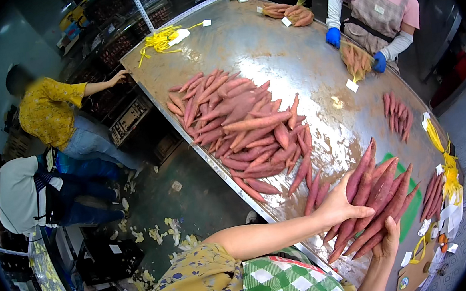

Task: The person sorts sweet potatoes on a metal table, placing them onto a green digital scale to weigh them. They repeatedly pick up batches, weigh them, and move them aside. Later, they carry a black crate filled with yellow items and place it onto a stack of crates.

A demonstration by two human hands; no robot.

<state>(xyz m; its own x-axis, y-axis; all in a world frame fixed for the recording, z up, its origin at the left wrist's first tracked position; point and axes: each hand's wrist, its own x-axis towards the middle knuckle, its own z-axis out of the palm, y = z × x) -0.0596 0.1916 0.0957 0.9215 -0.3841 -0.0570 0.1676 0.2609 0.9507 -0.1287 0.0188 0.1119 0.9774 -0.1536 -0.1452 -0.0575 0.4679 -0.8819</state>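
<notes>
A bunch of several slender red-skinned sweet potatoes (377, 198) is held between my two hands. My left hand (341, 204) grips it from the left, thumb laid across the front. From below and to the right, my right hand (386, 238) cups the same bunch. Partly hidden behind it is a flat green plastic piece (414, 206), either a tray or a board. A large heap of sweet potatoes (248, 130) lies on the metal table (223, 60) beyond my left forearm.
Smaller groups of sweet potatoes (397, 116) lie to the right, near yellow mesh bags (451, 176) with white tags. More yellow mesh (162, 39) is at the far left corner. Across the table, a gloved co-worker (378, 17) holds a filled mesh bag (355, 60). Two other people stand left.
</notes>
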